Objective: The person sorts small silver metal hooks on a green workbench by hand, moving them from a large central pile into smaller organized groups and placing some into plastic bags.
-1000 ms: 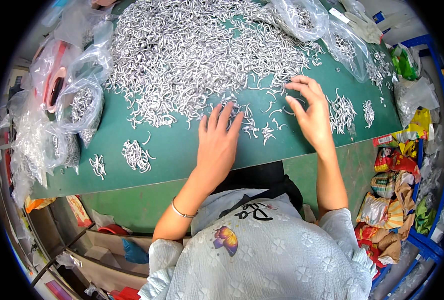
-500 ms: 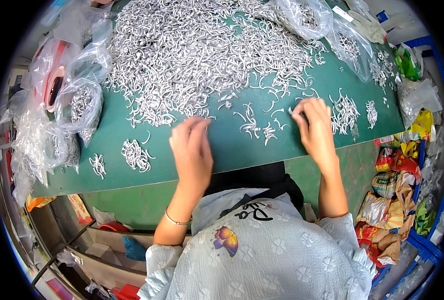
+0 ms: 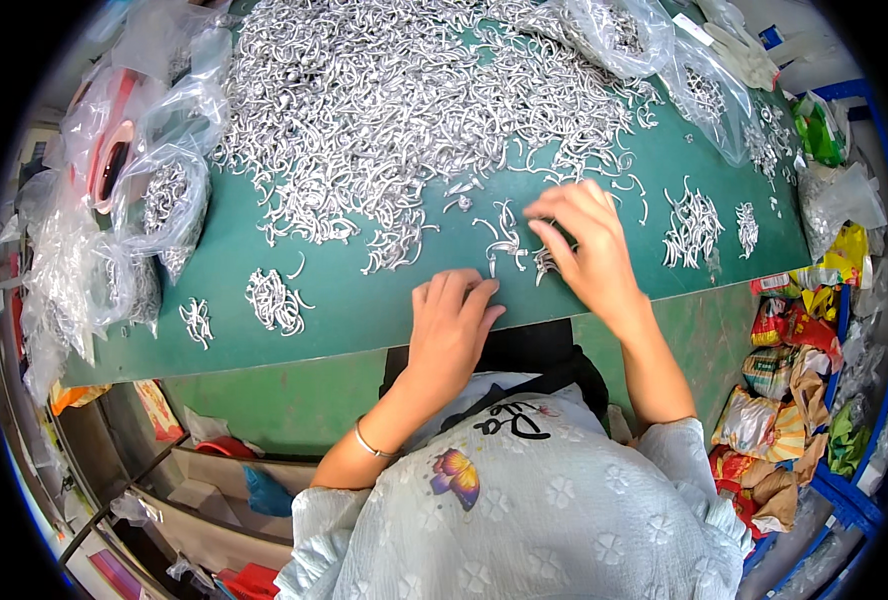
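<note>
Far left of the hands: clear plastic bags (image 3: 169, 195) part-filled with small silver metal hooks, heaped at the edge of the green table (image 3: 364, 305).
Left of the left hand: two small sorted bunches of hooks (image 3: 274, 298), well apart from it.
Left hand (image 3: 451, 325): palm down, flat on the table near its front edge, fingers together and extended; whether anything lies under it cannot be told. Thin bangle (image 3: 368, 443) on the wrist.
Between and just beyond both hands: a few loose hooks (image 3: 505, 238), near the fingertips.
Beyond both hands: large pile of hooks (image 3: 394, 110) covering the table's far part.
Right hand (image 3: 584, 245): palm down, fingers slightly spread, resting on loose hooks; nothing gripped.
Right of the right hand: two more sorted bunches (image 3: 692, 225), then further clear bags (image 3: 709, 90).
Far right, below table level: crumpled coloured wrappers (image 3: 779, 400).
</note>
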The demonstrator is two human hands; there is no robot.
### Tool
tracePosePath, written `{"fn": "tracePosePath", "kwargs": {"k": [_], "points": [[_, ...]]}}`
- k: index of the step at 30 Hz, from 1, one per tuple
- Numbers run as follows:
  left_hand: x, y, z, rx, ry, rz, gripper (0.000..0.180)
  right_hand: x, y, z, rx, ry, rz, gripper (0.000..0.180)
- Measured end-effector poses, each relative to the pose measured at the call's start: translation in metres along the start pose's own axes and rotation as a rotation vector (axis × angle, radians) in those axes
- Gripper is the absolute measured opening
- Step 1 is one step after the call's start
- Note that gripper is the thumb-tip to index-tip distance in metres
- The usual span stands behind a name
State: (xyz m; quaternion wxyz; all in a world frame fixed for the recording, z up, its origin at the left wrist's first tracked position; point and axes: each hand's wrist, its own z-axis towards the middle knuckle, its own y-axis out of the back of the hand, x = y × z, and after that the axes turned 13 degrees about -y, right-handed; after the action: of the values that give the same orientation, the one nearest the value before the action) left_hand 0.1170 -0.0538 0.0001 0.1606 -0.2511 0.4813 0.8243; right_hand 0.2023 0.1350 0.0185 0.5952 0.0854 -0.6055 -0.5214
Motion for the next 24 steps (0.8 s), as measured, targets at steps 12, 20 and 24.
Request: {"fn": "tracePosePath", "kwargs": {"k": [12, 20, 24], "points": [[0.005, 0.001, -0.010, -0.024, -0.017, 0.027, 0.018, 0.003, -0.019, 0.014, -0.017, 0.048, -0.246, 0.012], [0.010, 0.001, -0.018, -0.003, -0.053, -0.006, 0.019, 0.012, -0.009, -0.006, -0.012, 0.008, -0.101, 0.008], [0.009, 0.000, -0.017, -0.049, -0.036, -0.047, 0.025, 0.030, -0.021, -0.019, 0.247, 0.033, -0.002, 0.011]]}}
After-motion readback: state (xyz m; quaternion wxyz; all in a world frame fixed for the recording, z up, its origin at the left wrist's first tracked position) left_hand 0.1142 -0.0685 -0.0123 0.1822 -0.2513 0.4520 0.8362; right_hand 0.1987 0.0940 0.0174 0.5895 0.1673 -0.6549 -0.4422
